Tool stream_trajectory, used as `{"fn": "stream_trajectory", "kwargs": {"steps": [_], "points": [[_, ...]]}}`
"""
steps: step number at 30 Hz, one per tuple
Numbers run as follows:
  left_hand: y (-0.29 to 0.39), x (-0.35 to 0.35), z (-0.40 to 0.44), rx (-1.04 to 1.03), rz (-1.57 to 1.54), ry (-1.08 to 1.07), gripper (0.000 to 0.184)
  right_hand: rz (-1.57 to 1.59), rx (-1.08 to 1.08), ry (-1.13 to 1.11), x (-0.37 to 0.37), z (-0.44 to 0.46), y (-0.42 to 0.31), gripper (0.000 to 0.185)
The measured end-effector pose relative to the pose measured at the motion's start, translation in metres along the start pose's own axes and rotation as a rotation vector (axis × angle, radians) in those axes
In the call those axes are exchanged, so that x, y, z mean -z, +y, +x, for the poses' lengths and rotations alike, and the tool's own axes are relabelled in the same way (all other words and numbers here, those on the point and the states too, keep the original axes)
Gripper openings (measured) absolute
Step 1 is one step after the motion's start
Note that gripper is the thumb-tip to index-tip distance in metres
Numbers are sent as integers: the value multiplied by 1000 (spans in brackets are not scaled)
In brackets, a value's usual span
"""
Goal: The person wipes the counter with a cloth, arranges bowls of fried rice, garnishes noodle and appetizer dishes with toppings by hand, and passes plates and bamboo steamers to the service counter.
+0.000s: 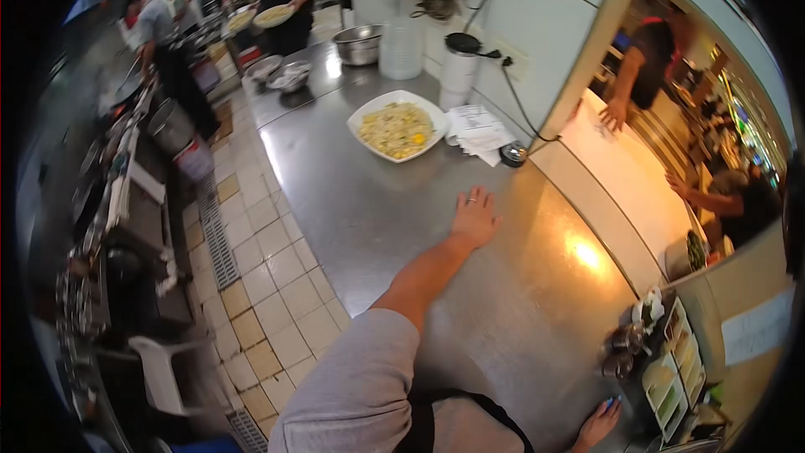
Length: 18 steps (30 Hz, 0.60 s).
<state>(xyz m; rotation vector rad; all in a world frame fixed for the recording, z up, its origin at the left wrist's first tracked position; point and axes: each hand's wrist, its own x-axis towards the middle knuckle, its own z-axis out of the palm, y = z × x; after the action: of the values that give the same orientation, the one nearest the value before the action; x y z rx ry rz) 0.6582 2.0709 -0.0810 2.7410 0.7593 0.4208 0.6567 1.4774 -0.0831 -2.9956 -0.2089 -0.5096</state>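
One bare forearm (pixel 419 281) stretches forward from a grey sleeve (pixel 344 386), slanting over the steel bench (pixel 528 319) with the elbow only slightly bent. At its end the left grip (pixel 476 218) is palm down on the metal, released, its fingers spread apart and pointing away from the body; a ring (pixel 472 200) circles one finger. Beyond those fingers, near but apart, a white dish (pixel 369 149) heaped with rice (pixel 392 127) stands on the bench, with paper slips (pixel 478 130) beside it and a small bell (pixel 513 153) next to the paper.

The right grip (pixel 597 426) is low at the bottom edge, partly cut off, with blue on its fingertips; whether it is loose or grasping something, I cannot tell. Nearest to it are dark jars (pixel 619 365) and a divided tray (pixel 659 377). Through the opening, another person's hand (pixel 615 115) is at a pale ledge (pixel 595 151).
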Motion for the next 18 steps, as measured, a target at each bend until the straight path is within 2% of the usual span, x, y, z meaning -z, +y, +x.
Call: {"fn": "stream_trajectory", "kwargs": {"steps": [5, 8, 11, 13, 16, 18], "points": [[1, 1, 0, 1, 34, 12, 60, -8, 10, 5, 4, -1, 0, 49], [-2, -1, -1, -2, 30, 37, 60, -89, 52, 14, 56, -1, -54, 41], [-5, 3, -3, 23, 47, 7, 61, 4, -1, 25, 4, -1, -5, 49], [0, 1, 2, 1, 54, 18, 62, -35, -16, 50, -20, -2, 17, 48], [-5, -26, 8, -24, 92, 50, 61, 24, -69, 48, -4, -4, 1, 46], [0, -12, 7, -14, 118, -14, 61, 40, -106, 39, 0, -4, -2, 46]]}}
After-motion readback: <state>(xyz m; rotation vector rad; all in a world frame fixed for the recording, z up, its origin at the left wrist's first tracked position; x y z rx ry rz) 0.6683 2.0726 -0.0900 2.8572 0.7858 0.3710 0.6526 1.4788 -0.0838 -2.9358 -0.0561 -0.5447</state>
